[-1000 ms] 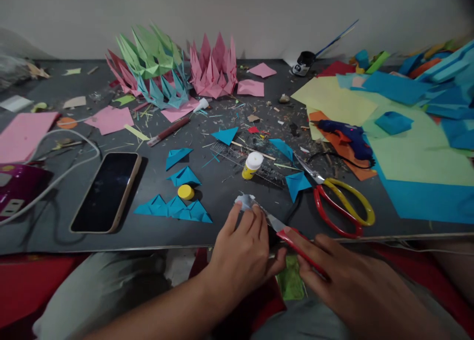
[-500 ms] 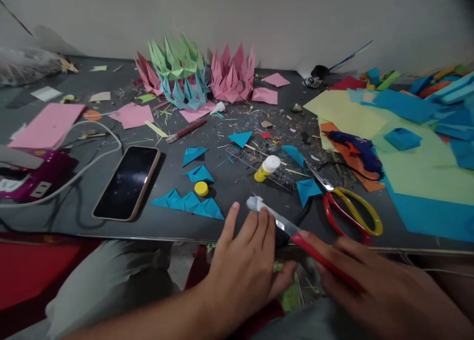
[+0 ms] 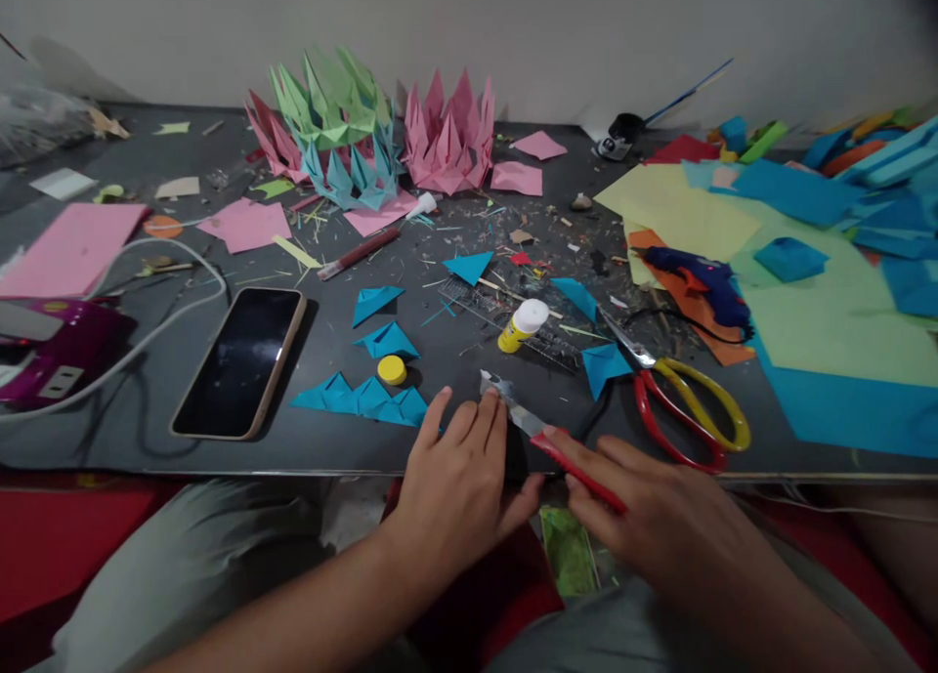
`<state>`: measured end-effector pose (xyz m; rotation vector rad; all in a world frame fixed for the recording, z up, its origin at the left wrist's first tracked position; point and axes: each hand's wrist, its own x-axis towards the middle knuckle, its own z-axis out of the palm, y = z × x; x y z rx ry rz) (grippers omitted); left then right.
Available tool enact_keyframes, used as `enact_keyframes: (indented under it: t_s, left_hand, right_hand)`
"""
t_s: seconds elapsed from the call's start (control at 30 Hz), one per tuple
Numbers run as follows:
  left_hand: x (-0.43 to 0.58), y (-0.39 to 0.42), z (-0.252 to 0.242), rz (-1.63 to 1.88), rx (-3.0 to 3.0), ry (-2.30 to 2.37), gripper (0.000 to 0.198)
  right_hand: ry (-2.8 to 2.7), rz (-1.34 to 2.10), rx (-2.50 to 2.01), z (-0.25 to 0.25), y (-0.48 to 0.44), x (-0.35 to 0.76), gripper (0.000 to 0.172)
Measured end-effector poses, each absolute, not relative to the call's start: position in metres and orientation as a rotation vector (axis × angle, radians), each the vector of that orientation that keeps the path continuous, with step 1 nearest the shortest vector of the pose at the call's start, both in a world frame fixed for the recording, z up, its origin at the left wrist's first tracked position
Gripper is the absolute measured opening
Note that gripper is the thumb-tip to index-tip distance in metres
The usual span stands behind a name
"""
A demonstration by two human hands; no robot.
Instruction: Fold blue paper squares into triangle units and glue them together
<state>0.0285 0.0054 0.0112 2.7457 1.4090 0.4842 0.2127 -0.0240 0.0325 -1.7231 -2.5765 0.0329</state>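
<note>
My right hand [image 3: 649,497] is closed round the red handle of a knife [image 3: 582,473], its index finger stretched along the handle. The silver blade points up and left over the dark table, near the front edge. My left hand [image 3: 458,478] lies with its fingers stretched out, fingertips next to the blade's far end; anything under its palm is hidden. Left of those fingertips is a row of joined blue folded-paper triangles [image 3: 359,399], partly behind the hand. A yellow cap [image 3: 392,369] sits just above the row. Beyond the blade stands a yellow glue stick [image 3: 522,325].
Scissors [image 3: 678,399] lie at right, a glue gun [image 3: 700,284] behind them on coloured paper sheets [image 3: 806,326]. A phone [image 3: 241,360] lies at left. Folded-paper crowns [image 3: 450,146] stand at the back among scraps. A paint pot [image 3: 621,136] holds a brush.
The knife and my right hand have moved left, bringing the handle closer to my left hand. My left hand has shifted slightly left, and the whole view has shifted a little.
</note>
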Motion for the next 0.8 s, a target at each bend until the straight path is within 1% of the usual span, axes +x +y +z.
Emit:
enact_keyframes:
  t_s: [0.43,0.53,0.73,0.8]
  left_hand:
    - [0.039,-0.004,0.008,0.454,2.783,1.347,0.055]
    - [0.04,-0.007,0.007,0.457,2.812,1.323,0.054]
    - [0.038,-0.013,0.011,0.453,2.864,1.275,0.045]
    - [0.037,-0.015,0.013,0.478,2.839,1.254,0.042]
  right_hand:
    - [-2.581,0.047,-1.757,0.037,-0.036,0.223,0.04]
    - [-2.57,0.06,-1.758,0.038,-0.04,0.227,0.041]
    - [-2.582,0.291,-1.772,0.038,-0.047,0.24,0.04]
    - [-2.562,0.253,-1.744,0.04,-0.05,0.245,0.038]
